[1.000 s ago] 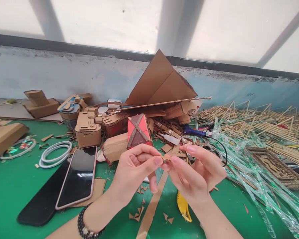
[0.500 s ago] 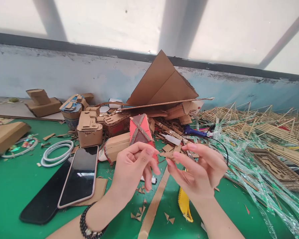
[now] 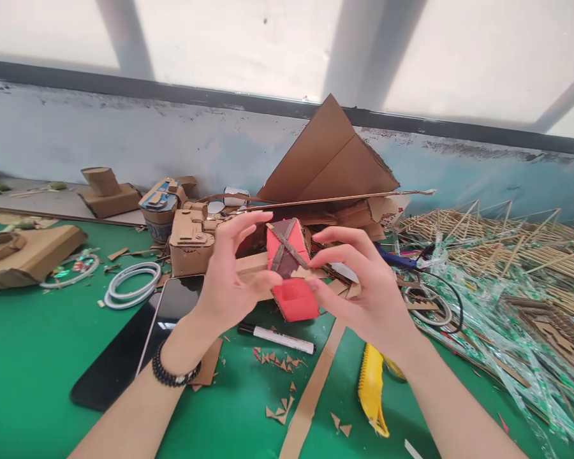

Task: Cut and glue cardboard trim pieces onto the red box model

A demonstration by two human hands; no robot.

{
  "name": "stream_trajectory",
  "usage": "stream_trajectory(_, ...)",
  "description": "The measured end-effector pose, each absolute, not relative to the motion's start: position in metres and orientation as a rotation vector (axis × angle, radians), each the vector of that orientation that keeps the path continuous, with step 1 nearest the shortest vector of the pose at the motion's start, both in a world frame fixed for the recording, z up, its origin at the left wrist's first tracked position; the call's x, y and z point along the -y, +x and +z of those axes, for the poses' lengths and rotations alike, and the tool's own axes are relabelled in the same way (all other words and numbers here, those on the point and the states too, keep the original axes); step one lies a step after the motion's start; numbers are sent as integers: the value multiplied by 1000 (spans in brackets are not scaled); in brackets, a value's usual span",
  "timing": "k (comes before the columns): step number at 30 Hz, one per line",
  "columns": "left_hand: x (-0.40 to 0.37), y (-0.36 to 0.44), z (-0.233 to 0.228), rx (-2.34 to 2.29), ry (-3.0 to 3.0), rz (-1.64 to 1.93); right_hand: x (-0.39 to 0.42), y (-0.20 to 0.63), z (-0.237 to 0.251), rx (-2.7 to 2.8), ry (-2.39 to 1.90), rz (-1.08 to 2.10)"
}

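Note:
My left hand (image 3: pixel 232 268) has its fingers spread at the left side of a red cardboard box (image 3: pixel 296 301). It holds nothing, and a black beaded bracelet circles its wrist. On the box's top, dark strips (image 3: pixel 283 245) cross in an X over a brown panel. My right hand (image 3: pixel 358 274) is at the box's right side, its thumb and a finger pinching a small scrap of cardboard (image 3: pixel 302 273) in front of the box. Nearer to me lie a black-and-white marker (image 3: pixel 282 338), small cardboard triangles (image 3: pixel 280 411) and a long cardboard strip (image 3: pixel 316 389).
A yellow cutter (image 3: pixel 372 392) rests below my right hand. At left are a phone (image 3: pixel 176 299), a coiled white cable (image 3: pixel 131 285) and cardboard models (image 3: pixel 191 245). A blue glue gun (image 3: pixel 395 256), clear plastic strips (image 3: pixel 497 344) and stick frames (image 3: pixel 497 236) crowd the right.
My hands have moved apart and up to either side of the red box. My left hand has opened; the small scrap stays with my right. The view has shifted left.

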State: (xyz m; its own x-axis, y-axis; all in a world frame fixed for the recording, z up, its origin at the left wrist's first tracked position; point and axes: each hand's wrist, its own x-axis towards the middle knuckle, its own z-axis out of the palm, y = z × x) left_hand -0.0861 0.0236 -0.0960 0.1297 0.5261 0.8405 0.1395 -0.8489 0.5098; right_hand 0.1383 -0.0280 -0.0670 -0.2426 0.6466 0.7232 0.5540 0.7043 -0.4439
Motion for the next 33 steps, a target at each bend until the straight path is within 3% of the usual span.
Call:
stream_trajectory(4,-24,-97,-99,-830,2305,1242,14,135,-50,2130,-874,205)
stream_trajectory(7,-23,-99,-102,-858,2323,1101,7,133,-45,2183,-861,284)
stream_trajectory(22,-16,-62,-123,-921,2671,1278,7,157,-79,1976,-912,414)
stream_trajectory(33,-7,-58,-109,-856,2740,1445,13,165,-82,1944,-943,290)
